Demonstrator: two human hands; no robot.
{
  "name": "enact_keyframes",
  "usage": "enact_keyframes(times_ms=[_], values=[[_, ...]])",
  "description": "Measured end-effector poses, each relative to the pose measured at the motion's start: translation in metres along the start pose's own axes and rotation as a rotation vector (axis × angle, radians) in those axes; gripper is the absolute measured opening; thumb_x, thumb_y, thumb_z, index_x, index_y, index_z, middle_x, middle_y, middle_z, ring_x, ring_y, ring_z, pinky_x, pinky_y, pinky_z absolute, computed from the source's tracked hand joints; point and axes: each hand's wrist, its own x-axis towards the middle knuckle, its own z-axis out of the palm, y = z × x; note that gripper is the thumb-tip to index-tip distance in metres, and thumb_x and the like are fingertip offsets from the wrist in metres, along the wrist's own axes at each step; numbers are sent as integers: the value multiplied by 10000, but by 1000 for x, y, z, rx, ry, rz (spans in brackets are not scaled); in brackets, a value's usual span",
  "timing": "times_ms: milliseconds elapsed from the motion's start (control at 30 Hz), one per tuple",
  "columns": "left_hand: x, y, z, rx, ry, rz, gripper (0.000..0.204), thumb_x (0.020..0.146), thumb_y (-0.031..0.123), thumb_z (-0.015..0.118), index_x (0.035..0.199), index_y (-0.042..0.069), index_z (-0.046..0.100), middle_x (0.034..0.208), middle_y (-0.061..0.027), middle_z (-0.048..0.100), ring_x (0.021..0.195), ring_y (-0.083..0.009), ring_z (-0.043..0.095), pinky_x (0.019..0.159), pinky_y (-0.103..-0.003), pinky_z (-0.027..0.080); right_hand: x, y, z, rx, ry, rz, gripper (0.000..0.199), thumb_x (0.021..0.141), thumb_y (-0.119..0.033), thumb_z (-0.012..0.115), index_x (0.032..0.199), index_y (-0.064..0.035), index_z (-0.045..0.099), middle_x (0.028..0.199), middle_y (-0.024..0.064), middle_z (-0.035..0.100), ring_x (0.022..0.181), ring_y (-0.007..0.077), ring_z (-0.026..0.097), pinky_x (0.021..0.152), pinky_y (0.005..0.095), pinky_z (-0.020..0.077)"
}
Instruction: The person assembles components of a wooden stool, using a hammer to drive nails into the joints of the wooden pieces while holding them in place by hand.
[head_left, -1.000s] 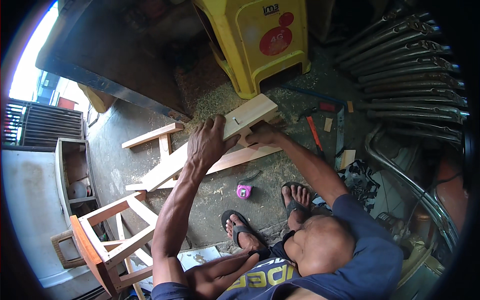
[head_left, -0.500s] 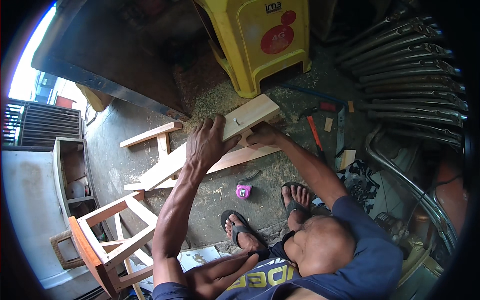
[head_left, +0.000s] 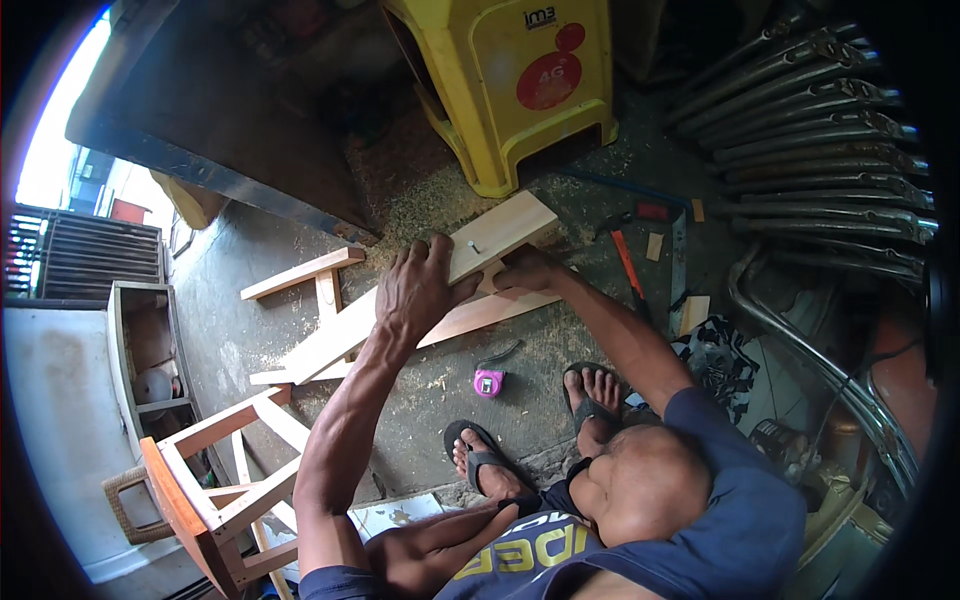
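Near the frame's middle I see the wooden plank slanting from upper right down to lower left across the sawdusty floor; I judge it stiff, light, rough enough not to slip, best held flat near its upper end. My left hand presses spread-fingered on it, clasping nothing. My right hand curls at its edge; what it grasps I cannot tell. Since earlier, little has changed: both hands have hardly moved.
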Motion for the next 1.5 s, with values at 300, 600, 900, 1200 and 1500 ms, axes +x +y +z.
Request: enact_keyframes(times_ms=[300, 600, 900, 1200, 1500], values=[[-1, 2, 4, -41, 78, 12, 616, 789, 428, 848, 1130, -16, 590, 982, -231, 687, 948, -396, 690, 850, -481, 541, 4, 6, -1, -82, 37, 33, 585, 691, -211, 698, 1219, 33, 639, 1009, 177, 714, 898, 216, 681, 774, 344, 540], [3, 2, -4, -63, 4, -31, 575, 805, 405, 841, 1120, -7, 592, 988, -215, 688, 956, -386, 688, 847, -480, 546, 2, -1, -5, 9, -8, 65, 609, 685, -185, 700, 1237, 58, 616, 1009, 161, 700, 899, 212, 660, 779, 342, 534], [0, 0, -6, -69, 18, -20, 576, 799, 413, 846, 1108, -2, 593, 967, -209, 683, 945, -382, 687, 832, -476, 544, 5, -11, -6, -39, -110, 187, 663, 679, -171, 751, 1292, 32, 603, 1208, 167, 674, 1076, 224, 642, 906, 356, 530], [0, 2, -1, -80, 52, -19, 575, 808, 416, 845, 1107, -4, 591, 926, -199, 685, 897, -367, 682, 804, -467, 541, 10, 16, -2, -27, 9, -4, 630, 696, -201, 695, 1269, 45, 609, 1031, 169, 708, 906, 216, 680, 780, 330, 535], [-1, -4, 5, 4, 48, 40, 569, 830, 432, 823, 1119, 0, 591, 962, -233, 685, 936, -397, 695, 823, -479, 555, -1, 5, -5, -327, -20, -25, 721, 730, -233, 707, 1383, 28, 550, 1315, 240, 637, 1213, 326, 625, 1001, 389, 500]])
